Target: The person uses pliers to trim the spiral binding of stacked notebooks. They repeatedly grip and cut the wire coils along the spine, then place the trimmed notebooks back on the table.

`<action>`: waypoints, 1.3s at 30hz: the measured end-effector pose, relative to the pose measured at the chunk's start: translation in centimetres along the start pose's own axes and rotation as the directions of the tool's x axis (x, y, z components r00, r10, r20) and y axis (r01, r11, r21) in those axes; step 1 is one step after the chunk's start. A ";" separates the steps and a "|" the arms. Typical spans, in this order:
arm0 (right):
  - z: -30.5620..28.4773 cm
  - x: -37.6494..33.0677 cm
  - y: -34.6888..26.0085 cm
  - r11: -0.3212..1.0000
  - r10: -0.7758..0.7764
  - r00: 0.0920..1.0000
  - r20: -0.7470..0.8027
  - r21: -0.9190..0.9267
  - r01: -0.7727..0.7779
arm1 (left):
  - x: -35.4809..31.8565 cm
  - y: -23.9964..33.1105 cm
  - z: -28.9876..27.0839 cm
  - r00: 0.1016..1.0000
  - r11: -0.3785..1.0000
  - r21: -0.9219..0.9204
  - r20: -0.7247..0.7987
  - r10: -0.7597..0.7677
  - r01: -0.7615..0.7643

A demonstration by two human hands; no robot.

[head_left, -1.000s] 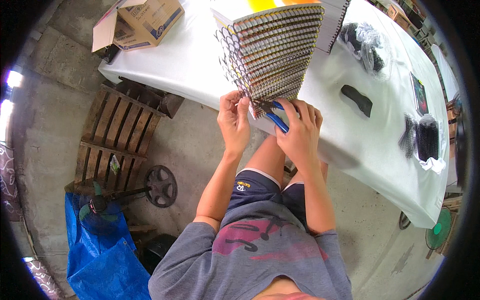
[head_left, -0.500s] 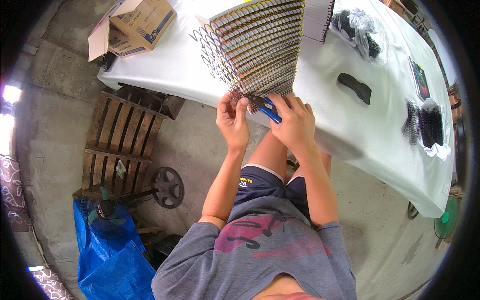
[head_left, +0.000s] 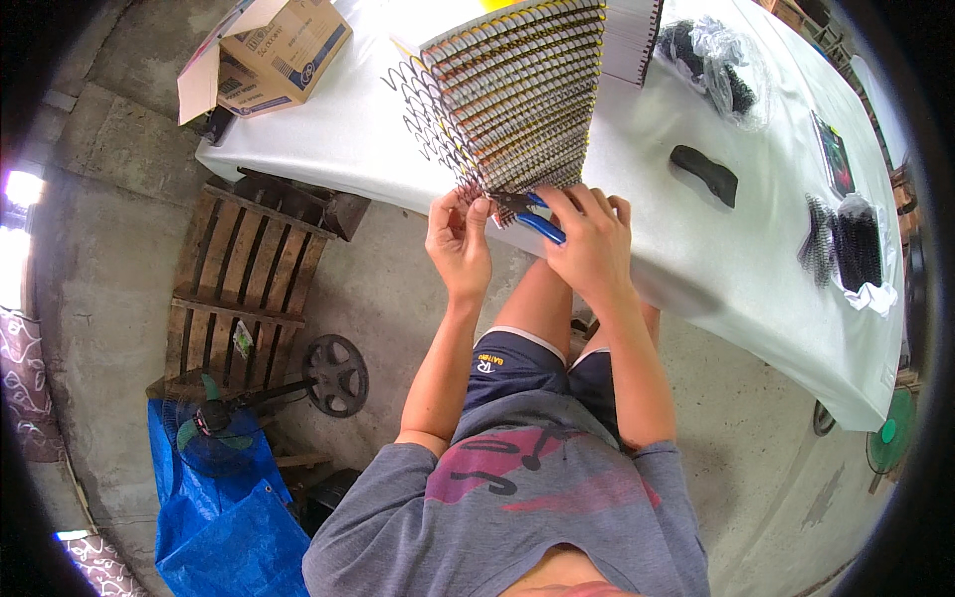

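A tall stack of spiral-bound notebooks stands at the table's near edge, its bound side with rows of black coils facing me. Loose coil ends stick out past its left side. My right hand is closed round blue-handled pliers, handles spread, with the dark jaws at the stack's lowest near corner. Beside those jaws, my left hand pinches the end of a spiral coil between thumb and fingers; the fingertips partly cover it.
The white-covered table holds a cardboard box at far left, a black curved object, and bagged black coils at right. More coils lie near the right edge. A fan and wooden pallet are at left.
My right hand and the pliers have shifted very slightly right. The left hand has moved slightly left, still pinching at the same corner.
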State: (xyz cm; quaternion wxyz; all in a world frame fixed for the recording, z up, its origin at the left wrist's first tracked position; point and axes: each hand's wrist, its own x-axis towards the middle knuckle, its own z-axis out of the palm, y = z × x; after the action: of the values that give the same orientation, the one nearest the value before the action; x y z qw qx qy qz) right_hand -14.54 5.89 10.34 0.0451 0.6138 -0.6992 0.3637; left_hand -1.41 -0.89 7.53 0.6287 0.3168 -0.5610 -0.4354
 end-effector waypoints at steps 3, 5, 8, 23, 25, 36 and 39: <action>-0.7 -0.1 -0.1 1.000 -0.012 0.997 -0.073 0.027 0.014 | -0.3 0.1 0.2 1.000 1.000 0.002 -0.022 0.010 -0.010; -0.8 0.0 0.1 0.999 -0.027 0.994 -0.107 0.020 0.029 | -0.4 0.4 0.7 0.999 0.999 -0.046 -0.042 0.022 -0.024; -0.2 0.3 0.0 0.998 -0.063 0.992 -0.105 0.000 0.063 | -0.5 -0.2 0.8 0.996 0.996 -0.071 -0.073 0.044 -0.049; -0.2 0.6 -0.7 1.000 -0.015 0.999 0.037 0.008 0.015 | -0.8 -0.8 0.2 0.986 0.979 0.136 -0.055 0.158 -0.150; -0.2 0.5 -0.8 1.000 0.003 0.998 0.061 0.010 -0.004 | -0.7 -0.7 0.3 0.941 0.909 0.277 -0.040 0.335 -0.312; -0.5 0.5 -0.7 1.000 -0.027 1.000 -0.009 0.008 0.027 | -1.3 3.1 -0.3 0.939 0.867 -0.459 -0.169 -0.300 0.194; -1.4 0.4 -0.8 0.999 -0.054 0.995 -0.083 -0.009 0.053 | -0.2 1.8 -2.8 0.811 0.376 -0.821 0.168 -0.560 0.429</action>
State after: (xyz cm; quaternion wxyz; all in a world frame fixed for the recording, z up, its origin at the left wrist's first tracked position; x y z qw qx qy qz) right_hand -14.47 6.35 11.98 0.0860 0.6165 -0.6812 0.3853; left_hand 1.67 -0.23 8.57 0.5776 0.1632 -0.1201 -0.7908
